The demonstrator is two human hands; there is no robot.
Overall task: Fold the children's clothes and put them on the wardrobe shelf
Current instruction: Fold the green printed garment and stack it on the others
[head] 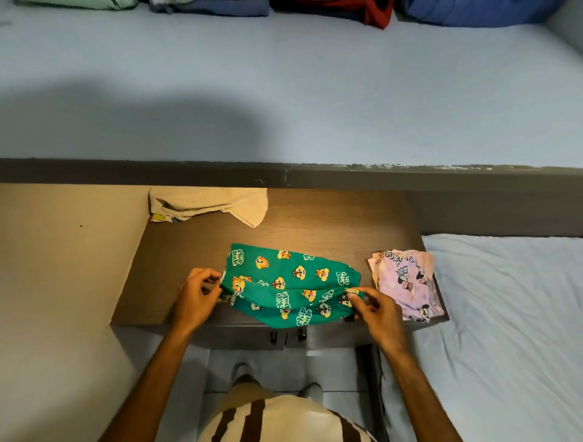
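A green children's garment [290, 280] printed with cartoon chipmunks lies on the dark wooden table [340, 227], its near edge lifted and folding over. My left hand [197, 298] pinches its left end. At the garment's right end, my right hand [377, 310] grips the lifted edge. A folded beige garment [208, 203] rests at the table's back. A folded pink cartoon-print garment [408, 284] sits at the table's right edge. Above, a pale blue shelf [284, 94] carries folded clothes along its back: green [79, 3], blue [214, 7] and red [372, 12].
A bed with a pale sheet [504, 331] stands to the right of the table. A beige wall surface [56, 268] lies to the left. The dark front edge of the shelf [284, 175] runs across above the table. Drawer handles [288, 334] show under the table's front.
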